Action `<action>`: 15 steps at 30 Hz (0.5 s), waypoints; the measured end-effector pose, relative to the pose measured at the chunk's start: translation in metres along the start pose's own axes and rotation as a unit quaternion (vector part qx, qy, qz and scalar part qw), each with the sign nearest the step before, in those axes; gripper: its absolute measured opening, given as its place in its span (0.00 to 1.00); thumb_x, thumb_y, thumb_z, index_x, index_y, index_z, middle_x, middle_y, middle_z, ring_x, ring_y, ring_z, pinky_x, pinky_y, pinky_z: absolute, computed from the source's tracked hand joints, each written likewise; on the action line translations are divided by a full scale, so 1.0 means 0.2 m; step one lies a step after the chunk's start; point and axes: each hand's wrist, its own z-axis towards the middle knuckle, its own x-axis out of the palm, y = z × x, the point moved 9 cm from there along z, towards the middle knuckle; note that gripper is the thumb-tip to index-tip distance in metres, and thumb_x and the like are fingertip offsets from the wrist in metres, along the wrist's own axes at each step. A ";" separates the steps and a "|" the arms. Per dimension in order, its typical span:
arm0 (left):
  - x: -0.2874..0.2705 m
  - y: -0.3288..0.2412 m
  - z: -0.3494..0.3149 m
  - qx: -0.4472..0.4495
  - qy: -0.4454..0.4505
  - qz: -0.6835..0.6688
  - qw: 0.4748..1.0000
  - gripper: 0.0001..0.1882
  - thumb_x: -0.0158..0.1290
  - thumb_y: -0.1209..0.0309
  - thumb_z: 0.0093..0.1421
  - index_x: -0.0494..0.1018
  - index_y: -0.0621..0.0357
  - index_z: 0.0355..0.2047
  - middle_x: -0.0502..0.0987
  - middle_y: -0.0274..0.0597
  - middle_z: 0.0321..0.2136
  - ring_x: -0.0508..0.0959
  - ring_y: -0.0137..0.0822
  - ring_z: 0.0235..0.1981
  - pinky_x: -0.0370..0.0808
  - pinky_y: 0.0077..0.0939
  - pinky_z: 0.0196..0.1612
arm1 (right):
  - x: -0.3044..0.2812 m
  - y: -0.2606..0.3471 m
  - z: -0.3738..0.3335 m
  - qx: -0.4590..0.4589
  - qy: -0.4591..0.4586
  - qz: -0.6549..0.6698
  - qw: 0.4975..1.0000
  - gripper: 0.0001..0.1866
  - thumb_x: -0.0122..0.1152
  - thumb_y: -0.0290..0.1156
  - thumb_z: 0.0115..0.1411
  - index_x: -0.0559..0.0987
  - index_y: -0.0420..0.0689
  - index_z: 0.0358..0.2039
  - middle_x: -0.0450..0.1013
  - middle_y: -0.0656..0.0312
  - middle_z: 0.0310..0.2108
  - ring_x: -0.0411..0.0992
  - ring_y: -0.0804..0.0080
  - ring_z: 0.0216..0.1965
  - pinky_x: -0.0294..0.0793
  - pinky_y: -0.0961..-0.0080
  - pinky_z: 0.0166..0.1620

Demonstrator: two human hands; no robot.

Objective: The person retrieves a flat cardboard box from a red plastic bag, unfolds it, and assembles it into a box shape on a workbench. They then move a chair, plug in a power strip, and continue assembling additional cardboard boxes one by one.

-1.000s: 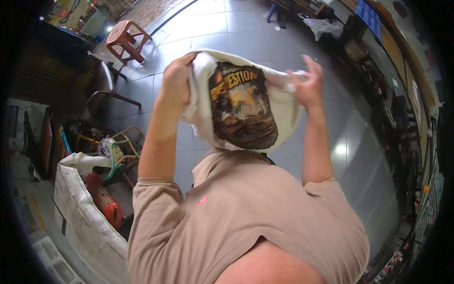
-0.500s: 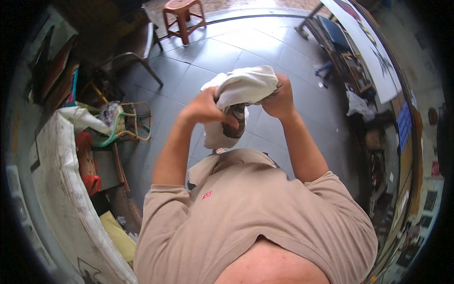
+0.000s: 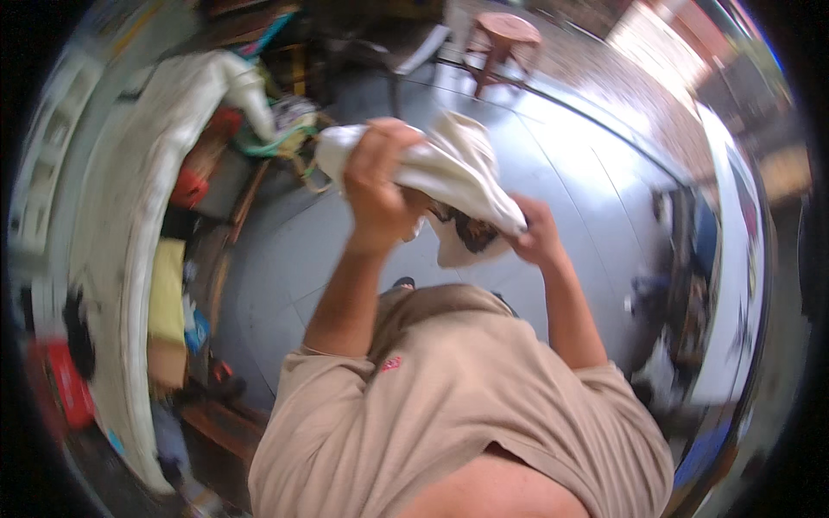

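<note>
Held up in front of my body is a white cloth (image 3: 462, 160) with a dark printed patch on its underside, perhaps a shirt. My left hand (image 3: 378, 186) is closed round its upper left part, fingers over the top. At the lower right corner, my right hand (image 3: 537, 230) pinches the edge. Between the two hands the cloth slants down to the right, and a fold of it stands up at the back. Part of it hangs below with the dark print showing. Motion blurs both hands slightly.
A reddish-brown stool (image 3: 501, 47) stands at the far side by the doorway, with a dark chair (image 3: 389, 52) to its left. A white-covered table (image 3: 142, 259) runs along my left. On the right stands a white board (image 3: 730, 285) beside dark shelving. Grey tiles (image 3: 285, 285) cover the floor.
My view has turned to the right, so the stool now appears farther right. The bunched cloth is now drawn out between my hands, the right hand lower and the left higher.
</note>
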 end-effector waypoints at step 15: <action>-0.42 -0.19 -0.81 -0.447 0.062 0.181 0.874 0.14 0.52 0.83 0.38 0.61 0.59 0.24 0.68 0.40 0.20 0.65 0.27 0.23 0.64 0.19 0.27 | 0.21 -0.54 -0.15 0.102 0.074 0.285 0.950 0.12 0.50 0.14 0.41 0.69 0.41 0.28 0.65 0.66 0.31 0.62 0.80 0.31 0.63 0.85 0.35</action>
